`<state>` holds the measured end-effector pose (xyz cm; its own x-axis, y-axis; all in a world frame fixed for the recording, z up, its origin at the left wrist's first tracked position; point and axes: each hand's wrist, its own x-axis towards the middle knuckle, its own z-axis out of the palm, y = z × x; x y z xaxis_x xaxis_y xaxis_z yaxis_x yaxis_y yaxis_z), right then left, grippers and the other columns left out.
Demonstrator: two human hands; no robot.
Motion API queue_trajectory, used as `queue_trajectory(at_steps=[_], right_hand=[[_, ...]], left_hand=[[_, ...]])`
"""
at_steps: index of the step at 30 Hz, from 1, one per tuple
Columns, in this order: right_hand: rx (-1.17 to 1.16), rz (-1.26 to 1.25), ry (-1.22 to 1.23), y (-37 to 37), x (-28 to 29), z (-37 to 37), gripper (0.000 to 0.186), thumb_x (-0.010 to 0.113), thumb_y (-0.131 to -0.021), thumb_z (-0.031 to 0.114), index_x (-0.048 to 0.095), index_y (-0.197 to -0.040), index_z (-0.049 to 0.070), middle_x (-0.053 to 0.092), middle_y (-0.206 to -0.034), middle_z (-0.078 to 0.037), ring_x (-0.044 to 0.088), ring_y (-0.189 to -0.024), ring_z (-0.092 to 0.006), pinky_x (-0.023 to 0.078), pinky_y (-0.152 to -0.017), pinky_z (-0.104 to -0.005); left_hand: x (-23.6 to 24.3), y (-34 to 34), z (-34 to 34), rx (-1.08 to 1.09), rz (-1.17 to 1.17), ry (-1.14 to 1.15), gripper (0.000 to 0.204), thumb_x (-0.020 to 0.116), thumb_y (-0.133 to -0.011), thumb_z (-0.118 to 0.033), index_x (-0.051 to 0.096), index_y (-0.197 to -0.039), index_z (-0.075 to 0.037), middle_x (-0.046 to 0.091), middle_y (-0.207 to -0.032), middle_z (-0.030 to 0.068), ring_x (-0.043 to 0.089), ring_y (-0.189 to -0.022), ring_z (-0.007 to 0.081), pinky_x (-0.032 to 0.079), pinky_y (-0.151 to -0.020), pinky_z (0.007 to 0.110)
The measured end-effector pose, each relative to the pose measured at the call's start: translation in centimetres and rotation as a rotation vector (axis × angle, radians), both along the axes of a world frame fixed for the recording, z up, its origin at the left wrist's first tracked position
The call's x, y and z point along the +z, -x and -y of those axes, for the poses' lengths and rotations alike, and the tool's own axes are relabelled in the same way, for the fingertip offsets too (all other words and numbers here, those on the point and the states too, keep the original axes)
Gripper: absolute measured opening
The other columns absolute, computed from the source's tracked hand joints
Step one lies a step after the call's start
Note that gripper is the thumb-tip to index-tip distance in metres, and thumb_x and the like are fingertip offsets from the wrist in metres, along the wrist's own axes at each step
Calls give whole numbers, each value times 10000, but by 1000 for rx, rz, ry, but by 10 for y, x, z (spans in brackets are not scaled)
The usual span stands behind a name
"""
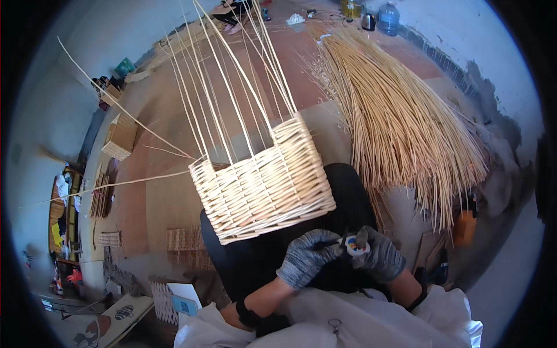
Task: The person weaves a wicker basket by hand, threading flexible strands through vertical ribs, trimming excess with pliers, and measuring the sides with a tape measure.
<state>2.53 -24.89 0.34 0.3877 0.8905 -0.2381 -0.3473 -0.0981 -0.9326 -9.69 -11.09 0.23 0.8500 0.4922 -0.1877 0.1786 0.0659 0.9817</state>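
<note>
On my dark-trousered lap rests a half-woven wicker basket (264,188), tilted, with long uprights sticking up from its rim and two loose rods reaching left. Just below it, both my hands wear grey knitted gloves and meet close together. My right hand (381,256) is closed round a small round white thing (358,246) with a coloured pattern on its face; its kind is unclear. The fingers of my left hand (310,255) are pinched together right beside it, at a thin dark piece (344,236) too small to name.
A large bundle of willow rods (400,127) lies on the floor to the right. Cardboard box (120,137) and woven panels (188,246) are at the left. Near the far wall stands a blue water bottle (388,19). An orange container (464,228) sits at right.
</note>
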Motion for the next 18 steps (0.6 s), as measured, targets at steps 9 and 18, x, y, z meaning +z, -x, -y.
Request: queue_trajectory(at_steps=[9,18], right_hand=[[-8,959,278,7,46,-60,342,653,-721,202,524,-973,11,588,-757,-104,590,-741,-240,475,-644,-320],[299,-300,307,19,-41,-68,205,534,-827,226,598,-898,44,610,-764,-83,577,-699,-151,444,-608,-250]], left_hand=[[41,-27,-56,-93,141,-738,157,613,-753,-59,588,-908,-54,618,-817,62,595,-707,150,476,-619,241],[36,-96,-187,240,-276,-1384,330,605,-761,-351,603,-1023,-150,568,-1071,128,554,-968,246,404,-880,325]])
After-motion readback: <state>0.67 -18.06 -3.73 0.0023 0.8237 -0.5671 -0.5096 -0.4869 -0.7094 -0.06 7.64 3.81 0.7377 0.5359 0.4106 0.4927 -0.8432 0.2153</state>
